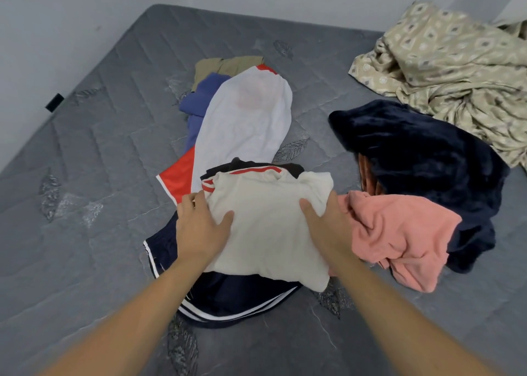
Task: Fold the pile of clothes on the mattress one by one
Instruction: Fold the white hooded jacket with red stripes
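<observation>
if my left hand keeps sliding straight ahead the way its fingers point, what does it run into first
Most likely the red sleeve of the white jersey, which lies just beyond the left hand. That hand grips the left edge of the cream shirt, fingers pointing up the mattress. Depth is hard to judge.

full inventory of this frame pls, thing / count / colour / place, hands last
mattress: 1, grey quilted, fills the view, walls behind
cream garment: 1, off-white with red-striped trim, front centre, atop the dark shorts
dark shorts: 1, navy with white stripes, under the cream garment
white jersey: 1, white with red panels, centre, spread flat
blue garment: 1, blue, partly under the jersey's left edge
khaki garment: 1, tan, far end of the pile
pink garment: 1, salmon, crumpled, right of the cream garment
navy fleece: 1, dark blue, plush, right
patterned sheet: 1, beige print, far right corner
left hand: grip on the cream garment's left edge
right hand: grip on its right edge
</observation>
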